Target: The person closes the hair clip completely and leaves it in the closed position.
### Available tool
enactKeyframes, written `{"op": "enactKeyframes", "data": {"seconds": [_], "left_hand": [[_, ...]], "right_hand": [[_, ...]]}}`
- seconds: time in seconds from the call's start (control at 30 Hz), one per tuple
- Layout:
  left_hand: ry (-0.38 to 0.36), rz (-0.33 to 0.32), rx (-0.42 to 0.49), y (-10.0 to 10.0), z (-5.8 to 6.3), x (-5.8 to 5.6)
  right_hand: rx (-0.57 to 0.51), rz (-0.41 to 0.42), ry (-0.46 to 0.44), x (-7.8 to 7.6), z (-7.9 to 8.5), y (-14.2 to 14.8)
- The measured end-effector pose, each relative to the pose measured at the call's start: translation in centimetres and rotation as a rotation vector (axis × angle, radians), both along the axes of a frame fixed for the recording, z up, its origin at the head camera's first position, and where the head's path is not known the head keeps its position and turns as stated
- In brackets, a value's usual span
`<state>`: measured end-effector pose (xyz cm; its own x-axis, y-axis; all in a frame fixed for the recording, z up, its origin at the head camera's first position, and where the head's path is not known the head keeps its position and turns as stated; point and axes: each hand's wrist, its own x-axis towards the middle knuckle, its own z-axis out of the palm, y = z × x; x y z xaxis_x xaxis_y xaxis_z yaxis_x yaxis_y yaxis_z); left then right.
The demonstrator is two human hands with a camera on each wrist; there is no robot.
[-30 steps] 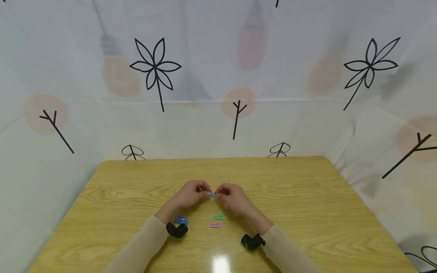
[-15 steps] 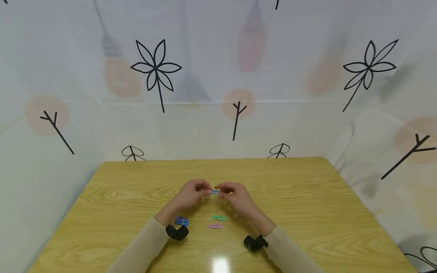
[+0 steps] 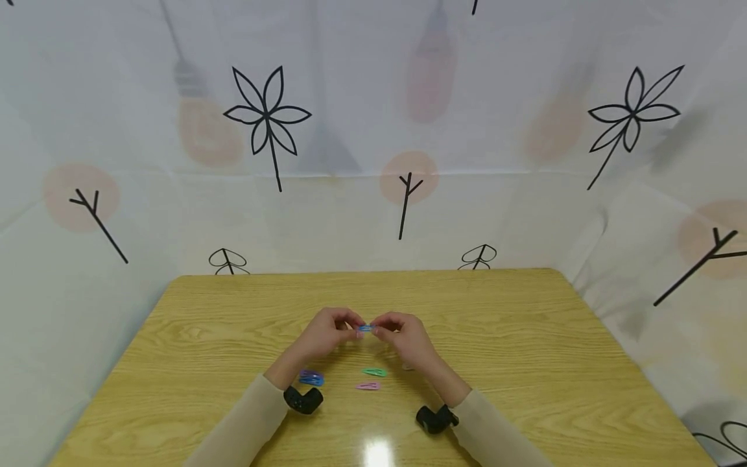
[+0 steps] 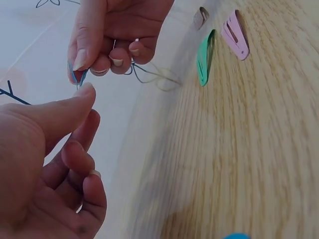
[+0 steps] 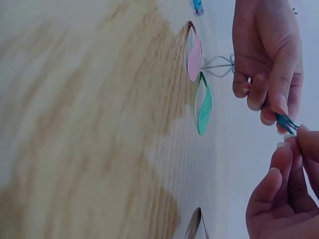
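A small blue snap hair clip (image 3: 366, 328) is held up between my two hands, above the far middle of the table. My left hand (image 3: 324, 335) pinches one end between thumb and fingertips. From the other side, the thumb and fingers of my right hand (image 3: 405, 337) pinch the opposite end. In the right wrist view the clip (image 5: 286, 123) shows its thin strips spread slightly apart. Fingertips cover both of its ends. Below the hands, a green hair clip (image 3: 374, 372) and a pink hair clip (image 3: 368, 386) lie on the table.
Blue and purple hair clips (image 3: 311, 377) lie together beside my left wrist. A brownish clip (image 4: 201, 18) lies near the green one, partly behind my right wrist in the head view. The wooden table (image 3: 502, 311) meets a patterned cloth (image 3: 350, 220) at the back and sides.
The blue clip has risen slightly and turned, showing more of its strips. My right fingers lifted a little from it half a second ago and are now back against its end.
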<state>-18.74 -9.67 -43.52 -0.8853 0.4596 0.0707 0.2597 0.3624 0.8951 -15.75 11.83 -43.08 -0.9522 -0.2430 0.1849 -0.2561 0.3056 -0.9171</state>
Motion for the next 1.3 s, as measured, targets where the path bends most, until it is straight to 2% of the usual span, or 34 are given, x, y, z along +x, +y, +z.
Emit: {"op": "enactKeyframes", "data": {"seconds": [0.07, 0.2, 0.4, 0.7, 1.03, 1.3], "left_hand": [[0.008, 0.011, -0.018, 0.01, 0.02, 0.02], [0.028, 0.021, -0.034, 0.05, 0.00, -0.06], [0.046, 0.013, -0.012, 0.10, 0.19, -0.06], [0.075, 0.002, 0.011, 0.00, 0.23, 0.17], [0.095, 0.003, 0.027, 0.19, -0.10, 0.07], [0.126, -0.030, 0.004, 0.11, -0.05, 0.12]], "right_hand": [[-0.016, 0.000, -0.005, -0.41, -0.72, 0.19], [-0.040, -0.004, -0.005, -0.37, -0.68, 0.24], [-0.067, -0.003, -0.009, -0.42, -0.75, 0.32], [-0.015, 0.001, -0.015, -0.30, -0.75, 0.43], [0.035, -0.091, 0.014, -0.11, -0.94, 0.44], [0.024, -0.068, -0.017, 0.06, -0.68, 0.52]]}}
